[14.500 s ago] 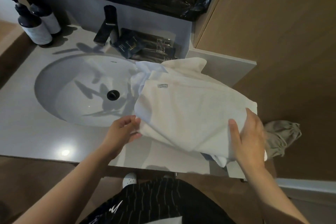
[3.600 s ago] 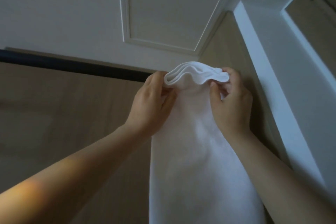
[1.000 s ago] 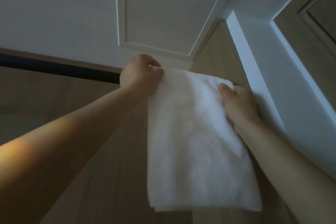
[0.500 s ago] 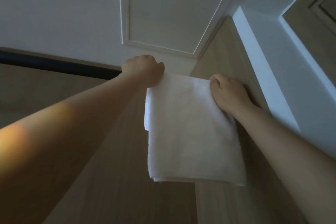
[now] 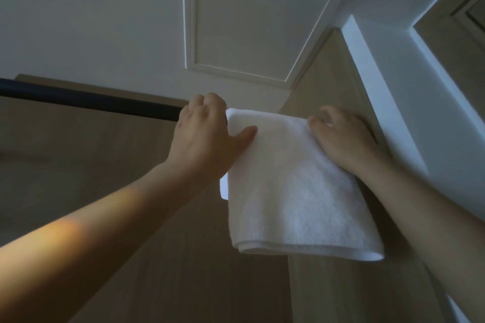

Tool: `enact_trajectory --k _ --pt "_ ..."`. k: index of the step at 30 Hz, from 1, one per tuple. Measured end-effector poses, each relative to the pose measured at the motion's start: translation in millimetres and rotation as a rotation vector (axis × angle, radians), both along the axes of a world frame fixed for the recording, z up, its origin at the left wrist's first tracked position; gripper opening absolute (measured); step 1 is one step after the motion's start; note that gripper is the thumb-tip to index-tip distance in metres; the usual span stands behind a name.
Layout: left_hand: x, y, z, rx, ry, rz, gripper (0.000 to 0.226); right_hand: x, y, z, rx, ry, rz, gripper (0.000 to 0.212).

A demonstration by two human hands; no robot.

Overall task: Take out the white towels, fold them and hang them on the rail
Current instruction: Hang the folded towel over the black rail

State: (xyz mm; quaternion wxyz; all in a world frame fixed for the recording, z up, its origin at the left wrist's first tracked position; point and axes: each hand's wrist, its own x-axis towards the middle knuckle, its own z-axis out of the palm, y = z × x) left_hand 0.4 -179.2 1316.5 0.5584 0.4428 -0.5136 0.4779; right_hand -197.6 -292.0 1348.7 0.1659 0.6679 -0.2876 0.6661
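Setting: upward view into a room corner, with a white ceiling [image 5: 105, 21] carrying a recessed rectangular panel [image 5: 252, 21] framed by moulding.
Walls: wood-grain wall panels [image 5: 78, 165] below the ceiling line, meeting at a corner behind the towel.
Right side: white wall strip [image 5: 399, 113] rising to the ceiling, with a wood-toned frame [image 5: 469, 10] at the far right edge.
Rail [image 5: 91, 102]: dark, round and horizontal, entering at the left edge and running in front of the wood-grain panels. Right part hidden behind the left hand and the towel.
White towel [image 5: 296, 191]: draped over the right-hand stretch of the rail, close to the corner, hanging flat and clear of the wall.
Fold: several layers, with the rounded folded edge lowest. One inner layer sticks out slightly at the left side below the left hand.
Surface and markings: plain white terry across the whole visible face.
Left hand [image 5: 207, 136]: fingers curled over the top at the towel's upper left corner, thumb laid across the front face, gripping the towel there.
Right hand [image 5: 343, 136]: knuckles bent, fingertips dug into the upper right corner, gripping the towel at the rail.
Forearms: both bare and raised from below, with a warm patch of light on the left one [image 5: 65, 238].
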Motion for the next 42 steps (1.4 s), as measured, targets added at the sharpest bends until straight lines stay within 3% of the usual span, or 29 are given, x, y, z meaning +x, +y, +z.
enact_trajectory --k 2,5,7,9,12,15,19,23,26,34,42 --pt "3.4 -1.8 -3.6 0.121 0.085 -0.084 0.043 -5.5 1.1 -12.1 -0.027 -0.101 -0.004 0.053" --pt "7.9 -6.8 -1.2 0.282 0.138 -0.242 0.046 -12.6 -3.0 -27.5 0.098 -0.127 0.071 0.037" --pt "8.1 -6.6 1.1 0.285 0.190 -0.354 0.052 -13.6 -3.9 -35.2 0.309 -0.093 0.233 0.038" --pt "6.4 -4.2 4.2 0.250 0.214 -0.400 0.042 -12.6 -3.3 -40.2 0.519 -0.108 0.479 0.047" --pt "4.8 -2.5 8.6 0.221 0.217 -0.412 0.034 -11.9 -3.3 -40.8 0.553 -0.187 0.640 0.047" --pt "3.0 -3.7 15.3 0.160 0.209 -0.377 0.031 -8.9 -2.6 -34.4 0.374 -0.274 0.515 0.028" --pt "-4.0 -2.9 36.9 0.073 0.174 -0.174 0.032 -3.5 -0.8 -12.2 0.136 -0.321 0.383 0.035" --pt "-10.1 -11.7 52.4 0.022 0.085 0.222 0.033 7.8 -3.1 8.6 0.062 -0.194 -0.041 0.043" --pt "-9.1 -17.7 48.9 -0.043 0.026 0.362 0.042 11.3 -4.0 11.6 0.090 -0.127 -0.272 0.051" --pt "2.7 -26.9 23.3 -0.084 0.001 0.237 0.055 9.4 -16.3 -6.0 0.014 -0.107 -0.194 0.054" --pt "5.4 -27.2 20.1 -0.123 -0.006 0.193 0.052 1.0 -14.0 -36.0 0.116 -0.139 0.153 0.050"
